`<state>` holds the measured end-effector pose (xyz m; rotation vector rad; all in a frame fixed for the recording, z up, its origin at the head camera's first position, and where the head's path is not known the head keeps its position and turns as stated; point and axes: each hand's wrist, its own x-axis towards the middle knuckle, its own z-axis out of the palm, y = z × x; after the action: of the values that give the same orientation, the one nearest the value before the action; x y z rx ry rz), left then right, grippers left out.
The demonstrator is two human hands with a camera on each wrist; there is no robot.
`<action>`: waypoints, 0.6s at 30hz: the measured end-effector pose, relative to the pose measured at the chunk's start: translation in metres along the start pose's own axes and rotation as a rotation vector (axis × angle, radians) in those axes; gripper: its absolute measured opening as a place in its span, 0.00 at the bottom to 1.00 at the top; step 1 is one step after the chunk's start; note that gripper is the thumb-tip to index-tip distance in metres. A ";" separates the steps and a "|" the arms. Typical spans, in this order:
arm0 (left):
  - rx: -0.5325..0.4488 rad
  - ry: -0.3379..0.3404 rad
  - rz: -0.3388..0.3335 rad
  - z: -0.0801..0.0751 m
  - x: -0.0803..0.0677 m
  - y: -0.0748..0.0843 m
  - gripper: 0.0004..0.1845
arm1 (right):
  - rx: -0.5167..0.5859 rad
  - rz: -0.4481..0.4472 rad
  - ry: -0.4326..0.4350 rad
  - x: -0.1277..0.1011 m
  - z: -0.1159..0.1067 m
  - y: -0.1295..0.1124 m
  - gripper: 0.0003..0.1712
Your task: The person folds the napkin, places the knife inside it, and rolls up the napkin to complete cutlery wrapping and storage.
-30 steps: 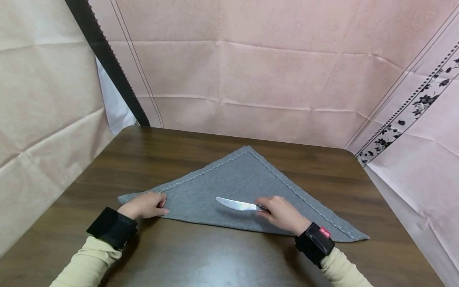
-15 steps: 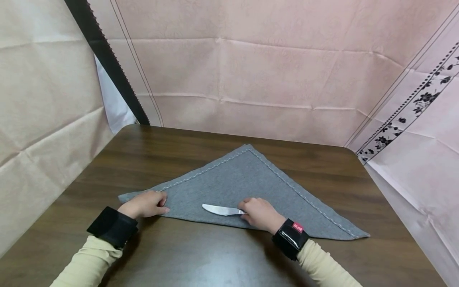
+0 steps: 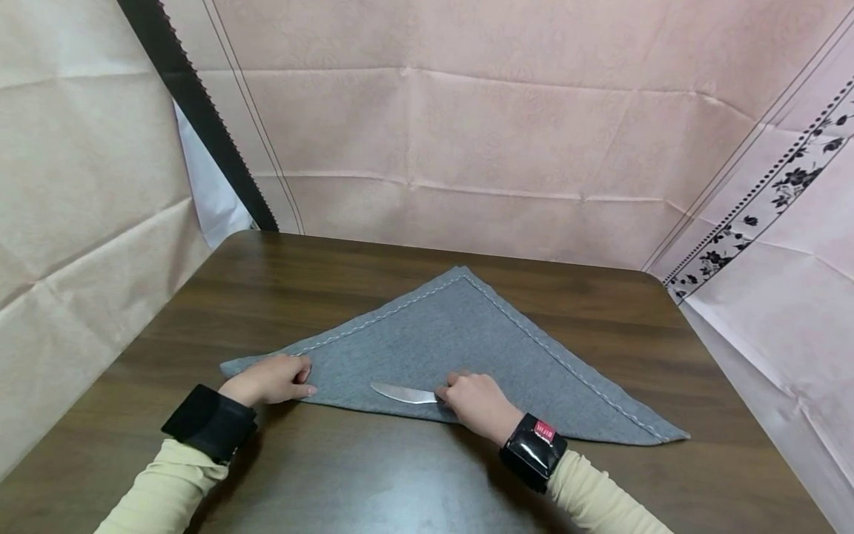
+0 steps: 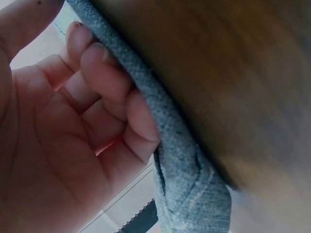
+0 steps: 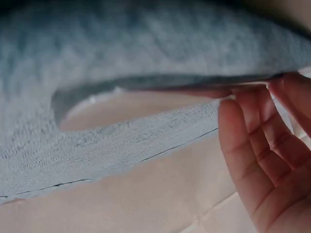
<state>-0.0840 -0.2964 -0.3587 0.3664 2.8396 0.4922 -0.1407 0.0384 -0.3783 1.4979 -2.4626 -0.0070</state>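
A grey cloth (image 3: 427, 334), folded in a triangle with white stitching along two sides, lies on the table. Near its left corner my left hand (image 3: 270, 378) rests on it; the left wrist view shows the bent fingers (image 4: 104, 73) against the cloth and the thumb apart from them. My right hand (image 3: 482, 404) pinches a table knife (image 3: 403, 393) by the handle end, mostly hidden by the fingers. The blade points left, flat and low over the cloth near its front edge. In the right wrist view the shiny blade (image 5: 131, 109) shows close against the cloth.
The brown wooden table (image 3: 347, 475) has rounded far corners. Pale pink fabric (image 3: 500, 141) hangs behind it and on both sides, with a dark strip (image 3: 200, 111) at the back left. A black band sits on each wrist.
My right hand has carried the knife left and lowered it toward the cloth's front edge, with its movement slowing. The left hand has stayed in place.
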 end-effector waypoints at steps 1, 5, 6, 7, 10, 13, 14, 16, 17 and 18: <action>-0.001 0.000 0.001 0.000 0.000 0.000 0.16 | -0.016 -0.003 0.009 0.000 0.000 -0.001 0.03; -0.007 -0.001 0.015 0.000 -0.001 0.001 0.16 | -0.041 -0.005 0.039 -0.003 0.004 -0.003 0.07; -0.011 0.000 0.022 0.000 -0.001 0.001 0.16 | -0.044 -0.006 0.047 -0.005 0.004 -0.003 0.09; -0.016 0.000 0.029 -0.001 -0.001 0.001 0.16 | -0.046 -0.005 0.054 -0.006 0.005 -0.003 0.10; -0.029 0.001 0.052 -0.001 -0.001 0.002 0.16 | -0.049 -0.008 0.067 -0.010 0.006 -0.003 0.14; -0.039 -0.007 0.056 -0.002 -0.002 0.002 0.16 | -0.042 -0.003 0.061 -0.012 0.005 -0.003 0.16; -0.043 -0.011 0.054 -0.002 -0.002 0.002 0.16 | -0.037 0.000 0.054 -0.012 0.005 -0.003 0.17; -0.061 -0.015 0.063 -0.003 -0.003 0.001 0.16 | -0.034 0.004 0.039 -0.010 0.004 -0.004 0.16; -0.070 -0.014 0.074 -0.004 -0.004 0.000 0.16 | -0.032 0.005 0.030 -0.009 0.004 -0.005 0.16; -0.079 -0.012 0.085 -0.005 -0.005 -0.001 0.15 | -0.032 0.005 0.023 -0.009 0.003 -0.006 0.16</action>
<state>-0.0810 -0.2998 -0.3535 0.4745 2.7925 0.6143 -0.1328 0.0429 -0.3838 1.4706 -2.4365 -0.0282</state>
